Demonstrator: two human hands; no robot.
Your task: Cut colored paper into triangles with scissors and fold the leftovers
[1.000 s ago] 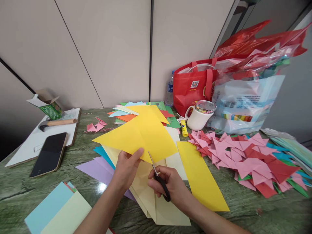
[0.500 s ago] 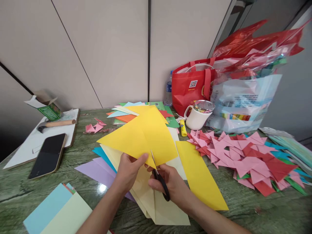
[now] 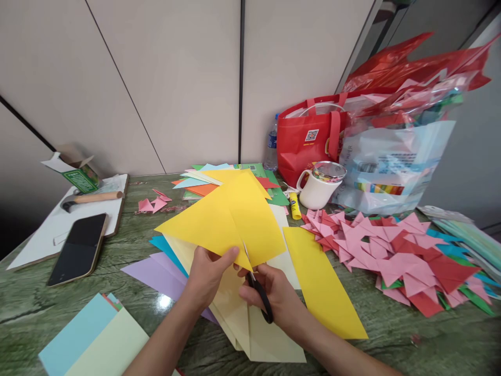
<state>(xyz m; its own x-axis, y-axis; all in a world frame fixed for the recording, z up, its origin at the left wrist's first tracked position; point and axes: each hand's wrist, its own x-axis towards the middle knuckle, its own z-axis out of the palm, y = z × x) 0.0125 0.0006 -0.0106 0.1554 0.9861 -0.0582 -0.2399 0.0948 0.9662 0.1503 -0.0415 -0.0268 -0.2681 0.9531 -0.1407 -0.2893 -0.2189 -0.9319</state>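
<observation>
We see only a thin sliver of blade where the scissors (image 3: 264,304) meet the yellow sheet (image 3: 211,224) near its closest corner, and our right hand (image 3: 276,293), closed around the black handles, covers part of them. Our left hand (image 3: 207,274) pinches the sheet's near edge above the cream papers (image 3: 270,337), its lower fingers partly hidden, while the scissors' long axis runs away from us, blade pointing forward and slightly left

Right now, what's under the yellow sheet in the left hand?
Below the yellow sheet, cream paper shows, with blue paper poking out on the left. Whatever lies directly behind the sheet is covered.
</observation>
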